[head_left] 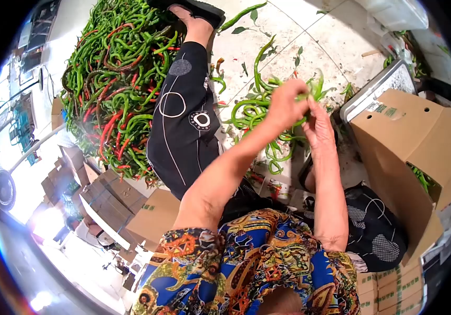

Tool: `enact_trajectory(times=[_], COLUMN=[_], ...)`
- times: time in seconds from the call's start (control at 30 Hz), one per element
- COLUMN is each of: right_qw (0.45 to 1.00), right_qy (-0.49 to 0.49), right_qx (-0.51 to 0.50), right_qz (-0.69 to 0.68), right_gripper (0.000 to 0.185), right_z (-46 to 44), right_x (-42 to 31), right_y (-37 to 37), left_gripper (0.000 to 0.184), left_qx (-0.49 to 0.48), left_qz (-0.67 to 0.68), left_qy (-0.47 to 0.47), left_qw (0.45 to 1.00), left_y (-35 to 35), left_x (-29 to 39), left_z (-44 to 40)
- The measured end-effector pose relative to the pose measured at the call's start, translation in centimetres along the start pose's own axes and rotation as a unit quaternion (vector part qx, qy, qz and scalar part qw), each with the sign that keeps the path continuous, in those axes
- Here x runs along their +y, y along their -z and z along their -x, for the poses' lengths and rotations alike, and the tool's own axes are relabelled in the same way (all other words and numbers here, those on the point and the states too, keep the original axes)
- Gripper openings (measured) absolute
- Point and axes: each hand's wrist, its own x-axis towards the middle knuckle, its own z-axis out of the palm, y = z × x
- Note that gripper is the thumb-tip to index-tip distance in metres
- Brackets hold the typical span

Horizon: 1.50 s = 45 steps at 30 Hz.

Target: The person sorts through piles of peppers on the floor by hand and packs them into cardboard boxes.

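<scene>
My left hand (287, 103) is closed, its fingertips bent against a few green chili peppers (317, 88) that are smeared by motion. Right beside it, my right hand (320, 126) pinches these peppers near their lower ends, and the two hands meet there. Its fingers partly hide how many peppers are held. Below and around the hands, a loose group of curled green chili peppers (249, 111) lies on the tiled floor (283, 31).
A large heap of green and red chili peppers (115, 89) fills the floor beyond my outstretched left leg (183, 110). To the right stand an open cardboard box (393, 126) with green peppers inside and a grey-rimmed tray (388, 84). A fan (4, 190) and more cartons (105, 197) are at left.
</scene>
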Motion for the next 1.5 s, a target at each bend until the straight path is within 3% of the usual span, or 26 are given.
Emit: enact_trajectory(times=[0.03, 0.1, 0.17, 0.23, 0.3, 0.37, 0.43, 0.53, 0.57, 0.63, 0.7, 0.73, 0.83, 0.87, 0.97, 1.03, 1.1, 1.2, 1.5], right_qw=[1.0, 1.0, 0.999, 0.999, 0.999, 0.999, 0.996, 0.991, 0.987, 0.986, 0.986, 0.985, 0.984, 0.984, 0.983, 0.983, 0.987, 0.986, 0.975], right_qy=[0.002, 0.01, -0.007, -0.029, -0.014, -0.009, -0.011, -0.009, 0.004, -0.011, 0.006, 0.014, 0.028, 0.031, 0.055, 0.061, 0.056, 0.056, 0.09], right_qx=[0.005, -0.004, 0.015, 0.021, 0.023, 0.019, 0.034, 0.054, 0.078, 0.076, 0.085, 0.089, 0.096, 0.093, 0.099, 0.103, 0.087, 0.075, 0.079], right_qz=[-0.016, 0.024, 0.036, 0.028, 0.027, 0.04, 0.082, 0.126, 0.137, 0.149, 0.144, 0.144, 0.144, 0.15, 0.145, 0.138, 0.125, 0.137, 0.186], right_gripper=[0.033, 0.036, 0.031, 0.027, 0.02, 0.019, 0.022, 0.025, 0.025, 0.026, 0.027, 0.027, 0.026, 0.025, 0.021, 0.02, 0.019, 0.019, 0.016], right_z=[0.0, -0.1, -0.4, 0.0, 0.2, 0.0, 0.6, 2.1, 2.6, 4.0, 5.0, 5.8, 8.4, 9.1, 11.6, 13.2, 14.3, 15.6, 16.7], right_x=[-0.2, -0.4, -0.2, -0.4, 0.2, 0.7, 0.7, 0.6, 0.7, 0.3, 0.5, 0.6, 0.1, 0.0, -0.7, -1.1, -1.4, -1.7, -1.7], right_y=[0.1, 2.0, 4.3, 3.8, 3.3, 3.6, 2.9, 2.5, 2.2, 1.7, 1.2, 0.9, -0.7, -0.6, 0.1, 0.7, 1.2, 0.9, 1.1], left_gripper=[0.02, 0.023, 0.022, 0.021, 0.022, 0.024, 0.029, 0.028, 0.022, 0.025, 0.021, 0.014, 0.008, 0.012, 0.013, 0.017, 0.021, 0.025, 0.025], left_qx=[-0.02, -0.05, -0.06, 0.092, 0.165, 0.218, 0.255, 0.191, 0.165, 0.162, 0.204, 0.155, 0.096, 0.06, 0.11, 0.034, 0.01, -0.039, -0.032], left_qz=[-0.117, 0.013, 0.225, 0.379, 0.296, 0.008, -0.187, -0.301, -0.309, -0.275, -0.138, 0.069, 0.288, 0.307, 0.362, 0.492, 0.479, 0.538, 0.515], left_qy=[-0.093, -0.035, 0.207, 0.293, 0.307, 0.217, 0.163, 0.3, 0.281, 0.269, 0.199, 0.248, 0.255, 0.253, 0.246, 0.245, 0.258, 0.258, 0.233], left_qw=[0.989, 0.998, 0.95, 0.873, 0.889, 0.951, 0.934, 0.885, 0.894, 0.909, 0.949, 0.954, 0.918, 0.916, 0.893, 0.835, 0.839, 0.802, 0.824], left_y=[-0.4, -0.5, 0.7, 1.0, 1.9, 3.9, 4.6, 4.7, 4.7, 4.9, 5.6, 6.3, 7.3, 7.7, 7.9, 8.9, 8.8, 8.6, 8.2], left_x=[1.1, 0.9, 1.2, 0.0, -1.8, -5.1, -7.6, -9.6, -10.1, -9.9, -9.5, -9.1, -1.8, -0.4, 3.2, 4.3, 5.7, 5.8, 7.3], left_z=[0.9, 1.7, 1.6, 1.1, 0.5, -1.4, -3.4, -5.7, -5.8, -6.0, -5.9, -6.1, -4.8, -4.4, -2.9, -1.5, 0.0, 1.7, 4.6])
